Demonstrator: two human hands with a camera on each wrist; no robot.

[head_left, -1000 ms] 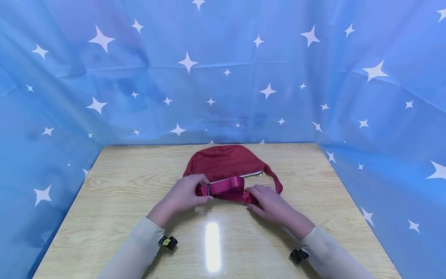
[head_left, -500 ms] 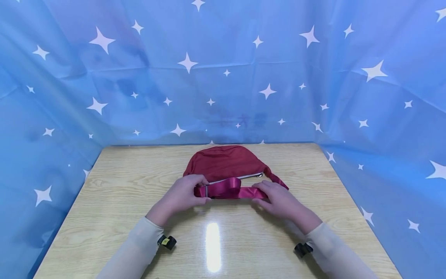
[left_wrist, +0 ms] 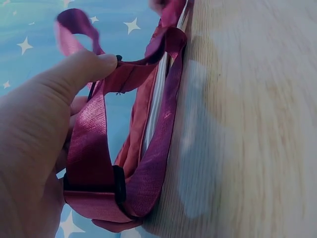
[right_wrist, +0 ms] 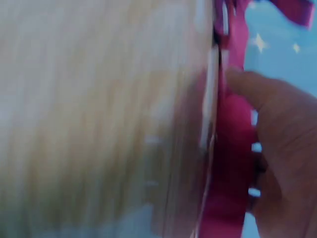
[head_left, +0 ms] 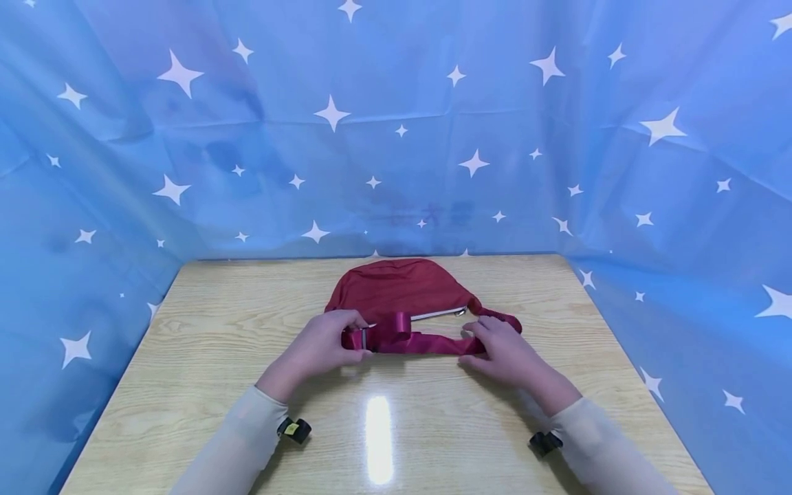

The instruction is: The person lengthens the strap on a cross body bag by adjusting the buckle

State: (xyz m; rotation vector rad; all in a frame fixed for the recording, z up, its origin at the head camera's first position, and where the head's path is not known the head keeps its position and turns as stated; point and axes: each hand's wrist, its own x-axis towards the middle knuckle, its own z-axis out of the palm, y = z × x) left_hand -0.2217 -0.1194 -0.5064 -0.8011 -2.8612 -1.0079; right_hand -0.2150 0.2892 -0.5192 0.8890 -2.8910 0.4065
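A dark red waist bag [head_left: 396, 285] lies on the table, with a silver zipper [head_left: 439, 313] along its near side. Its shiny magenta strap [head_left: 433, 343] runs in front of the bag. My left hand [head_left: 322, 344] pinches the strap near a dark slider buckle [head_left: 364, 339]; the left wrist view shows the thumb on the strap by a second black buckle piece [left_wrist: 119, 58] and the strap looping below. At the right, my right hand [head_left: 504, 349] grips the strap between thumb and fingers. The right wrist view is blurred, with the strap [right_wrist: 230, 148] passing beside the thumb.
The wood-grain table [head_left: 247, 289] reaches back to a blue curtain [head_left: 396, 172] with white stars, which also hangs at both sides. A bright light reflection [head_left: 379, 440] shows on the tabletop between the forearms. Each wrist wears a small black camera.
My right hand has moved to the right along the strap, and the strap between the hands now stretches longer. The standing loop near my left hand has become smaller. My left hand has barely moved.
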